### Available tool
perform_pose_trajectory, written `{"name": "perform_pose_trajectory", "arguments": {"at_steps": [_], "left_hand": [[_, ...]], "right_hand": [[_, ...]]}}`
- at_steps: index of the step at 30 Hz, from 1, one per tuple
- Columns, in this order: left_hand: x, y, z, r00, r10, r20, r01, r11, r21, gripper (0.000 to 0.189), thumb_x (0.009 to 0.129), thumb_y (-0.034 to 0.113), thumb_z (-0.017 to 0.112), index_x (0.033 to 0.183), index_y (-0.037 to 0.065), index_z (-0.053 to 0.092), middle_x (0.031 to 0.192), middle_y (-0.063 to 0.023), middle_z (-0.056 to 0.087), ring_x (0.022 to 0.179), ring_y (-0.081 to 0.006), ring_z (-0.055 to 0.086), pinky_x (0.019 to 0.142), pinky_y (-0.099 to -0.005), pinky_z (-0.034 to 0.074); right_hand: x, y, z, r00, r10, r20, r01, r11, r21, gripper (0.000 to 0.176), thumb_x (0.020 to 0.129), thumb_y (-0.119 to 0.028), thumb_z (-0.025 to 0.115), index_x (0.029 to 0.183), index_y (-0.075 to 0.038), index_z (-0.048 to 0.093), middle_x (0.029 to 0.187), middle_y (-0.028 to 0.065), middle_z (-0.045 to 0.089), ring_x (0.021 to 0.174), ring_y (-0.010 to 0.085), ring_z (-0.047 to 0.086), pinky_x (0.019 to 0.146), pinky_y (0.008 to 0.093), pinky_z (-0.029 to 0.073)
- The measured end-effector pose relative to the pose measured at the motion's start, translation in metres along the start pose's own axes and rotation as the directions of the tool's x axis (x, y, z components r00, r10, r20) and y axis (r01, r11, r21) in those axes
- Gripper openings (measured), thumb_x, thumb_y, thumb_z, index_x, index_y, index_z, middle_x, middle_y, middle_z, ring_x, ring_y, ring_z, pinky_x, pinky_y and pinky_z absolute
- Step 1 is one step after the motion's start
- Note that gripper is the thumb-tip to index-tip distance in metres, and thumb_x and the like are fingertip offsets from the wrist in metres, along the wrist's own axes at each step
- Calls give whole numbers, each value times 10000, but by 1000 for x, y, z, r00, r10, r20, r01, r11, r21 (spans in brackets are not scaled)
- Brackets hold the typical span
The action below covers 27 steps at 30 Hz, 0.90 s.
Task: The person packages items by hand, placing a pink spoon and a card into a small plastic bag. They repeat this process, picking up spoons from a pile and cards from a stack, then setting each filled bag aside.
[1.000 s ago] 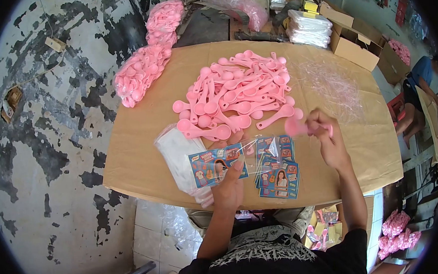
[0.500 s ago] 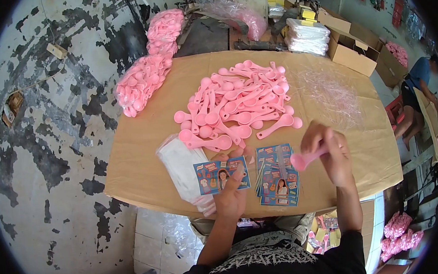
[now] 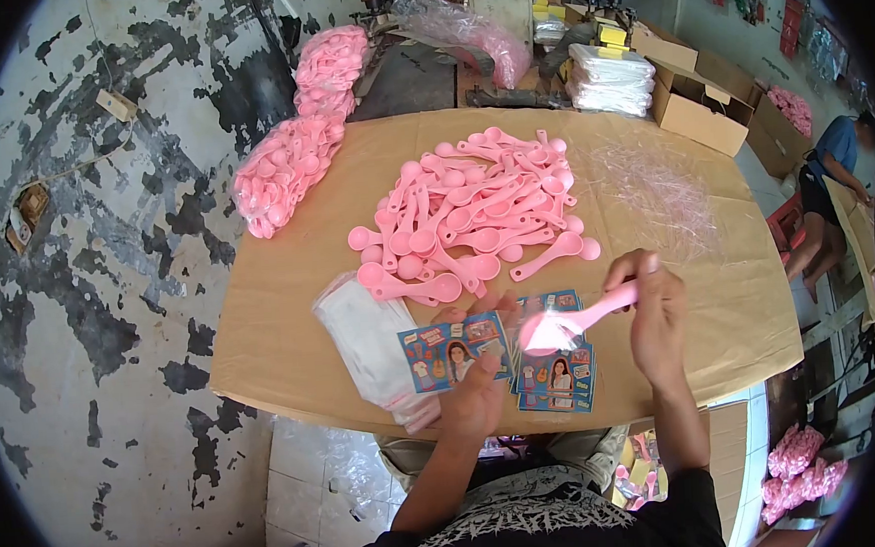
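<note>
My left hand [image 3: 477, 396] pinches a clear plastic sleeve with a printed blue card [image 3: 454, 350] inside, held just above the table's near edge. A pink plastic scoop [image 3: 571, 322] is gripped by its handle in my right hand [image 3: 654, 320]; its bowl points left, at the sleeve's open mouth. Under them lies a small stack of blue printed cards [image 3: 556, 375]. A big pile of loose pink scoops [image 3: 473, 206] covers the middle of the table. To the left of my hand sits a stack of clear empty sleeves [image 3: 370, 344].
The table is covered in brown cardboard [image 3: 278, 283]. Bags of pink scoops [image 3: 286, 167] hang off its far left corner. Loose clear film [image 3: 658, 185] lies at the right. Cardboard boxes [image 3: 697, 97] stand behind. Another person [image 3: 832, 174] sits at the far right.
My right hand has carried the pink scoop from the right of the pile down and left, turning its bowl toward the sleeve. My left hand has lifted the sleeve slightly.
</note>
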<state>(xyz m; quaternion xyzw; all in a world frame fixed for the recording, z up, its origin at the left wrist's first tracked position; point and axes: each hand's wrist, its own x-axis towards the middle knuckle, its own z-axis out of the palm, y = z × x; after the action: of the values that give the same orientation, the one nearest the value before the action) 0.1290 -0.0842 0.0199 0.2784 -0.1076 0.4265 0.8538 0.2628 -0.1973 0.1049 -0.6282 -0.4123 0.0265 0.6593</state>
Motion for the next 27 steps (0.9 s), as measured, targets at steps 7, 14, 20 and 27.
{"name": "perform_pose_trajectory", "arguments": {"at_steps": [7,14,20,27], "left_hand": [[-4,1,-2,959,-106,-262,64,984,-164,592,890,-27,569,1397,163,328,1445,-143,400,1342,-345,385,1105,-485,343],[1,1,5,999,4,-48,4,984,180,600,911,-62,536,1424,128,289,1435,-159,401,1318,-312,419,1113,-456,332],[-4,-11,6,966,-207,-155,197,977,-76,646,909,-13,559,1454,121,240,1408,-130,433,1275,-279,470,1079,-452,385],[-7,-2,3,987,-146,-73,147,989,19,930,822,197,733,1505,73,114,1523,-161,237,1385,-255,302,1108,-411,303]], "right_hand": [[1,-3,0,993,-91,74,109,948,-300,278,998,-109,455,809,26,609,698,111,575,597,167,536,562,300,423],[0,-4,-1,985,-93,143,137,931,-338,209,970,-91,502,843,21,625,736,129,604,620,220,571,587,310,449],[-7,1,19,918,-100,385,162,978,-131,130,924,-111,564,969,10,583,800,138,626,712,256,639,668,331,503],[29,-47,-22,943,-224,247,281,931,-232,110,819,-73,678,859,-16,593,694,85,591,583,196,594,561,306,468]]}}
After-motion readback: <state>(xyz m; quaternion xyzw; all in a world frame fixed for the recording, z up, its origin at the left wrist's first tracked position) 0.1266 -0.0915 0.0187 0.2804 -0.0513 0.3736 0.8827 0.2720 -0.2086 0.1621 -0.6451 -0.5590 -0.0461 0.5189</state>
